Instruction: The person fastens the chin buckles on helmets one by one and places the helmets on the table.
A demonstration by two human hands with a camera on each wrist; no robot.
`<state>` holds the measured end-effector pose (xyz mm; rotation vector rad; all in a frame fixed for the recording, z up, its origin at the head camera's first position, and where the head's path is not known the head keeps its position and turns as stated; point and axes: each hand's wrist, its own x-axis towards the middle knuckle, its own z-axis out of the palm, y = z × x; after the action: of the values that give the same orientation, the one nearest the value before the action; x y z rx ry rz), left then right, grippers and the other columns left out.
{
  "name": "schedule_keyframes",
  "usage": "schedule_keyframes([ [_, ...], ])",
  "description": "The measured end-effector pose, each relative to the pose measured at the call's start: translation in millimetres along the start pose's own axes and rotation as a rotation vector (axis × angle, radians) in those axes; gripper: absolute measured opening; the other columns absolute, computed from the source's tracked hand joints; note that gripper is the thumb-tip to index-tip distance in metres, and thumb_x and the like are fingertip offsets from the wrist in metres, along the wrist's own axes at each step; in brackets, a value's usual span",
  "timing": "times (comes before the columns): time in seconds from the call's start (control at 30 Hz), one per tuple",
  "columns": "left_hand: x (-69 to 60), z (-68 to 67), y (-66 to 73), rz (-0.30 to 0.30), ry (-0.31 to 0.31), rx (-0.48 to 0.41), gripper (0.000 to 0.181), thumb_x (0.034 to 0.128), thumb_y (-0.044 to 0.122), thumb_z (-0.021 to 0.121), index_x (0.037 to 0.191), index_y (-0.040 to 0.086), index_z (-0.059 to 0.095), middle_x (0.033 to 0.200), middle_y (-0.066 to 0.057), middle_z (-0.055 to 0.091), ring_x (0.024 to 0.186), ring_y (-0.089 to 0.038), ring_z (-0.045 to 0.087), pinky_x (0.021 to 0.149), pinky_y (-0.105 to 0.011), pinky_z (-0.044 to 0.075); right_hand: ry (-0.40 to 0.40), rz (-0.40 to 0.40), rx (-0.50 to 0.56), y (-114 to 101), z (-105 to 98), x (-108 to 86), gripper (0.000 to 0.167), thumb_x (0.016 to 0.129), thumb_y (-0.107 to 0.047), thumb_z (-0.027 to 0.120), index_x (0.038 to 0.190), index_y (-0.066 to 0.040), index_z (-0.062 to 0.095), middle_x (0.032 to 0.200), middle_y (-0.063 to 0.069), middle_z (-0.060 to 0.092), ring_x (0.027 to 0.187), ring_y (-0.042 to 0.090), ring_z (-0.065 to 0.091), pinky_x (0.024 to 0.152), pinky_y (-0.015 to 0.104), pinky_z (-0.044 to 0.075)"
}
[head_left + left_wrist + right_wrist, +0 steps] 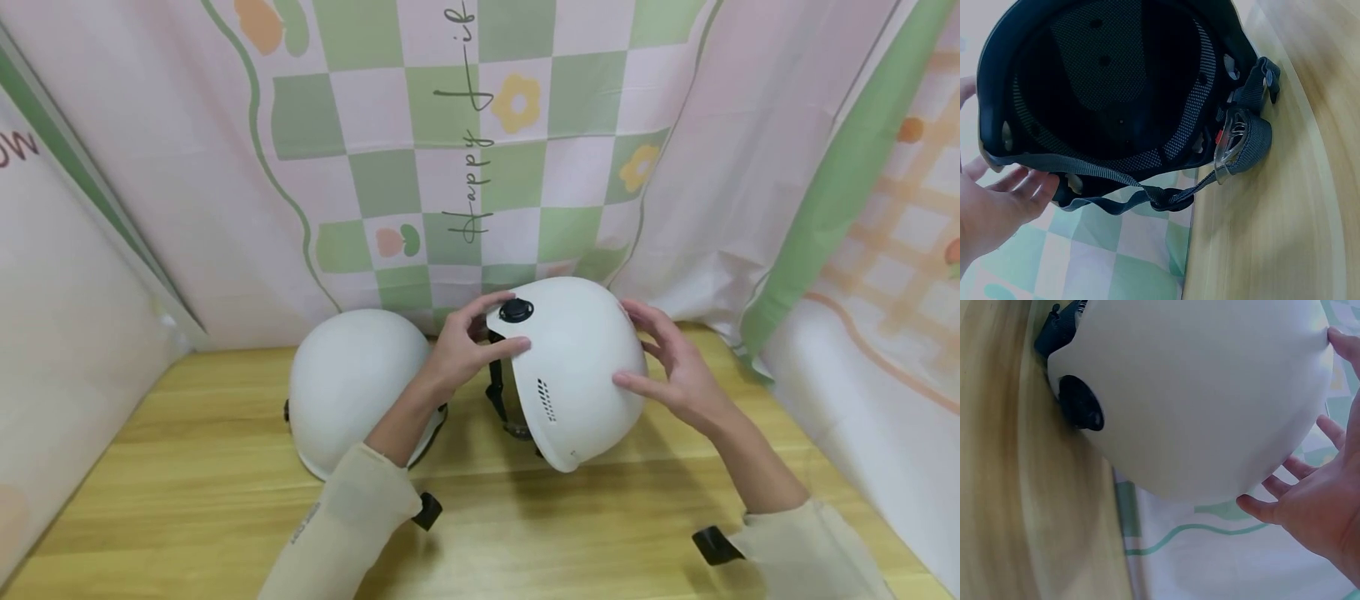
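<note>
Pinched at one edge by the left hand (pixel 467 348), with the thumb laid on the outer shell below a black round fitting (pixel 517 310), the tilted helmet (pixel 577 367) was steadied on its opposite side by the right hand (pixel 684 382), whose fingers were spread wide against the white dome. It was held over the back part of the wooden table (pixel 525 533), to the right of a second helmet (pixel 360 375); whether its lower rim was touched to the wood could not be told. By all appearances, the handling was only partway through: a two-handed hold was secured, but the helmet was not yet levelled or released, and its chin strap (pixel 1116 200) was left dangling across the dark padded opening. The second helmet was set dome up, partly hidden by the left forearm (pixel 408 417), by which it might be nudged. Close behind, a patterned cloth (pixel 450 117) was hung, so little room was judged to be left at the back
</note>
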<state>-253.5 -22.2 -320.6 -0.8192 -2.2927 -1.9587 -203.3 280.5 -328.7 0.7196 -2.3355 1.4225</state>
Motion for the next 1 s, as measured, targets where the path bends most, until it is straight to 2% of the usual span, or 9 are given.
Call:
schedule_keyframes([
  [0.13,1.0,0.8,1.3,0.002,-0.001,-0.001,0.064,0.0894,0.018,0.08,0.149,0.016,0.057,0.079,-0.008,0.033,0.071,-0.018,0.033,0.064,-0.026,0.03,-0.024,-0.005,-0.084,-5,-1,8.6,0.091,0.077,0.001,0.083,0.157,-0.009,0.041,0.158,0.015,0.04,0.143,0.031,0.037,0.113,0.051,0.039],
  [0.23,1.5,1.7,2.1,0.002,-0.004,-0.006,0.064,0.0895,0.018,0.08,0.149,0.016,0.056,0.081,-0.008,0.036,0.071,-0.019,0.034,0.064,-0.027,0.03,-0.04,-0.011,-0.11,-10,-2,15.4,0.091,0.076,-0.001,0.084,0.157,-0.009,0.041,0.159,0.02,0.038,0.145,0.043,0.033,0.107,0.074,0.033],
  [0.33,1.5,2.6,2.1,-0.007,-0.017,-0.009,0.065,0.0907,0.018,0.079,0.151,0.017,0.054,0.098,-0.005,0.051,0.081,-0.017,0.042,0.072,-0.028,0.038,-0.062,0.01,-0.133,-14,-1,19.2,0.09,0.078,-0.005,0.083,0.157,-0.01,0.04,0.16,0.021,0.035,0.145,0.045,0.032,0.107,0.074,0.032],
  [0.4,1.2,3.0,2.2,-0.013,-0.03,-0.013,0.066,0.0917,0.018,0.078,0.152,0.018,0.052,0.121,-0.005,0.058,0.094,-0.017,0.05,0.085,-0.033,0.045,-0.076,0.025,-0.142,-16,-1,19.9,0.09,0.079,-0.008,0.082,0.158,-0.011,0.039,0.161,0.021,0.033,0.144,0.046,0.032,0.107,0.073,0.032],
  [0.5,0.8,3.2,1.5,-0.016,-0.05,-0.022,0.067,0.0931,0.018,0.075,0.155,0.017,0.049,0.153,-0.006,0.049,0.12,-0.021,0.054,0.105,-0.043,0.047,-0.089,0.039,-0.15,-16,-1,20.0,0.088,0.081,-0.01,0.081,0.158,-0.011,0.039,0.161,0.022,0.031,0.143,0.047,0.032,0.107,0.073,0.031],
  [0.6,1.0,3.3,0.4,-0.01,-0.072,-0.035,0.068,0.0944,0.017,0.073,0.157,0.017,0.046,0.16,-0.009,0.042,0.131,-0.028,0.053,0.109,-0.048,0.046,-0.085,0.036,-0.139,-14,-1,19.5,0.088,0.081,-0.009,0.08,0.158,-0.011,0.039,0.16,0.022,0.032,0.144,0.048,0.03,0.107,0.074,0.03],
  [0.8,1.7,4.7,-0.6,0.006,-0.093,-0.035,0.07,0.0961,0.019,0.07,0.16,0.014,0.04,0.155,-0.012,0.045,0.129,-0.03,0.056,0.108,-0.045,0.048,-0.078,0.022,-0.107,-10,-3,17.8,0.087,0.081,-0.007,0.079,0.158,-0.01,0.039,0.161,0.021,0.033,0.145,0.047,0.03,0.106,0.075,0.03],
  [1.0,1.1,3.8,-4.0,0.049,-0.07,-0.01,0.07,0.098,0.02,0.065,0.16,0.008,0.035,0.158,-0.015,0.043,0.144,-0.032,0.041,0.116,-0.054,0.037,-0.059,0.027,-0.055,-4,-7,13.4,0.087,0.082,-0.002,0.076,0.159,-0.01,0.037,0.162,0.019,0.033,0.144,0.048,0.032,0.106,0.078,0.028],
])
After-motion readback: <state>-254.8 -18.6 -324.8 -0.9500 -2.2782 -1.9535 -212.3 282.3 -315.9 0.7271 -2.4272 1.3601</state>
